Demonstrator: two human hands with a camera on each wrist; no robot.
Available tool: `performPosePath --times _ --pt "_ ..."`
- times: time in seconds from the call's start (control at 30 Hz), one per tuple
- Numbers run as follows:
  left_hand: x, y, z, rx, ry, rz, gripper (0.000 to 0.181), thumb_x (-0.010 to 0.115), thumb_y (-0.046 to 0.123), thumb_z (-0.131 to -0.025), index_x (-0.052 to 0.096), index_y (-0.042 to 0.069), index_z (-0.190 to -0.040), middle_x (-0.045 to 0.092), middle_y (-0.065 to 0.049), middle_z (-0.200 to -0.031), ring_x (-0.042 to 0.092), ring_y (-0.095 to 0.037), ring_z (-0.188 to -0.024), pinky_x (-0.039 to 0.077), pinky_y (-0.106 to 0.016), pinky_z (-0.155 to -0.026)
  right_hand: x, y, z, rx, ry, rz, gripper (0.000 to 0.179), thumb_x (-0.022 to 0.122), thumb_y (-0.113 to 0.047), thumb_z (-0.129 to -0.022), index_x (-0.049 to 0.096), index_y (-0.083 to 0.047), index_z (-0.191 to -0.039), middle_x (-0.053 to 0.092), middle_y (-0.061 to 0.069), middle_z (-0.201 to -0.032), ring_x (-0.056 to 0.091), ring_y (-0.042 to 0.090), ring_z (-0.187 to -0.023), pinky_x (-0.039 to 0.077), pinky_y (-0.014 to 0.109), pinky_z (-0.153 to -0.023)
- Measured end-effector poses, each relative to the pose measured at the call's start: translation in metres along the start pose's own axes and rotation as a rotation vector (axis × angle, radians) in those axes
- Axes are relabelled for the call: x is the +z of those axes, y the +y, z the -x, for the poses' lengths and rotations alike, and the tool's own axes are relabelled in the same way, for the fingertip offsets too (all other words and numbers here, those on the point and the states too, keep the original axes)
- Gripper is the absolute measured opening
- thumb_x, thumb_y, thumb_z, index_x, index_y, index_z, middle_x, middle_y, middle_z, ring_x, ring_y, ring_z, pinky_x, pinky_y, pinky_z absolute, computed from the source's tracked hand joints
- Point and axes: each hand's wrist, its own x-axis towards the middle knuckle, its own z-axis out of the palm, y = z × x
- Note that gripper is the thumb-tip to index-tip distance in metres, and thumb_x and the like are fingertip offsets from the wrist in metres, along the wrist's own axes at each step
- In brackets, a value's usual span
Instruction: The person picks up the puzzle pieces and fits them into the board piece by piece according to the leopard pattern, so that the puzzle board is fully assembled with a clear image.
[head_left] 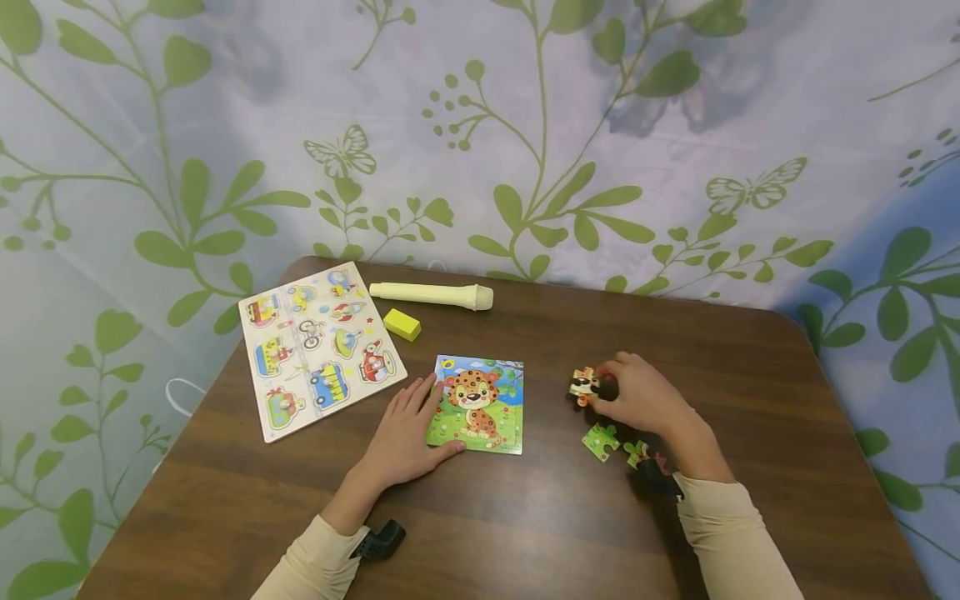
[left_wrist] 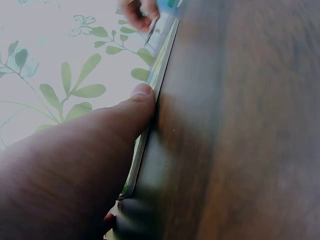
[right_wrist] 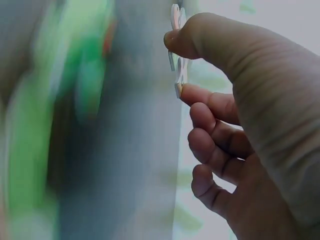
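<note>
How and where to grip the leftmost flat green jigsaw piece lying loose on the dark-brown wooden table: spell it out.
Pinch the green piece by opposite edges, probably best from above and its left: it lies flat and low, and another green jigsaw piece lies close on its right.

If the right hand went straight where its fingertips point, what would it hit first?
Beyond its pinched puzzle piece, the right hand would probably meet the leopard puzzle, though the hand's height is unclear.
</note>
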Motion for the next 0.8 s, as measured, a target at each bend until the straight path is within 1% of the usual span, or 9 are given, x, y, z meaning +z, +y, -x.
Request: performPosePath --times 0.1,0.2,0.3,0.37,0.43,0.53,0.63,0.8 --pt "-0.001 0.000 0.001 0.000 0.003 0.002 0.101 0.065 0.067 -0.088 0.026 0.011 -0.163 0.022 -0.012 -0.171 0.020 -0.036 -0.158 0.019 -0.057 -0.127 0.010 -0.039 -0.017 -0.072 0.002 0.007 0.045 0.078 -0.041 -0.084 0.073 -0.006 -0.113 0.061 0.006 -0.102 0.059 0.024 -0.094 0.054 0.046 -0.085" --pt "0.000 -0.001 0.001 0.014 0.013 0.015 0.101 0.065 0.067 -0.089 0.026 0.011 -0.163 0.022 -0.013 -0.170 0.020 -0.037 -0.157 0.019 -0.059 -0.126 0.023 -0.074 -0.031 -0.142 0.002 0.008 0.043 0.079 -0.043 -0.084 0.073 -0.010 -0.111 0.061 0.004 -0.101 0.059 0.023 -0.094 0.053 0.045 -0.086" --pt "0.002 -0.002 0.000 0.032 0.036 0.020 0.100 0.065 0.068 -0.089 0.027 0.011 -0.163 0.024 -0.014 -0.170 0.021 -0.038 -0.157 0.021 -0.060 -0.125 0.036 -0.101 -0.043 -0.181 -0.003 0.017 0.040 0.078 -0.045 -0.086 0.074 -0.014 -0.111 0.062 0.002 -0.104 0.059 0.022 -0.098 0.052 0.045 -0.088" --pt "0.002 -0.002 -0.001 0.041 0.049 0.018 0.100 0.064 0.068 -0.089 0.029 0.010 -0.162 0.026 -0.014 -0.169 0.023 -0.038 -0.156 0.022 -0.060 -0.124 0.042 -0.114 -0.049 -0.187 -0.007 0.038 0.040 0.077 -0.046 -0.088 0.074 -0.015 -0.114 0.062 0.002 -0.106 0.058 0.022 -0.101 0.052 0.046 -0.089" --pt "0.001 -0.001 0.000 0.041 0.049 0.017 0.099 0.064 0.068 -0.089 0.030 0.010 -0.162 0.026 -0.014 -0.169 0.023 -0.038 -0.156 0.022 -0.060 -0.124 0.046 -0.123 -0.053 -0.179 -0.014 0.064 0.042 0.076 -0.047 -0.088 0.073 -0.016 -0.116 0.062 0.002 -0.107 0.058 0.022 -0.103 0.052 0.047 -0.092" --pt "-0.001 0.000 0.001 0.031 0.035 0.008 0.099 0.065 0.067 -0.089 0.031 0.009 -0.161 0.026 -0.014 -0.169 0.023 -0.038 -0.156 0.022 -0.060 -0.125 0.049 -0.130 -0.056 -0.168 -0.023 0.088 0.043 0.077 -0.048 -0.089 0.073 -0.016 -0.118 0.062 0.002 -0.108 0.058 0.023 -0.102 0.052 0.048 -0.092" --pt "-0.003 0.001 0.001 0.018 0.017 -0.001 0.099 0.064 0.067 -0.090 0.029 0.010 -0.162 0.024 -0.013 -0.170 0.022 -0.037 -0.157 0.021 -0.058 -0.126 0.049 -0.133 -0.056 -0.161 -0.024 0.085 0.041 0.078 -0.047 -0.088 0.073 -0.017 -0.115 0.063 0.002 -0.108 0.057 0.023 -0.102 0.052 0.048 -0.092" --pt "-0.003 0.001 0.000 0.011 0.008 -0.006 0.099 0.063 0.068 -0.090 0.027 0.011 -0.163 0.023 -0.012 -0.170 0.021 -0.036 -0.157 0.020 -0.058 -0.126 0.049 -0.136 -0.055 -0.157 -0.028 0.062 0.039 0.078 -0.045 -0.089 0.073 -0.017 -0.114 0.065 0.003 -0.114 0.059 0.025 -0.109 0.051 0.054 -0.099"
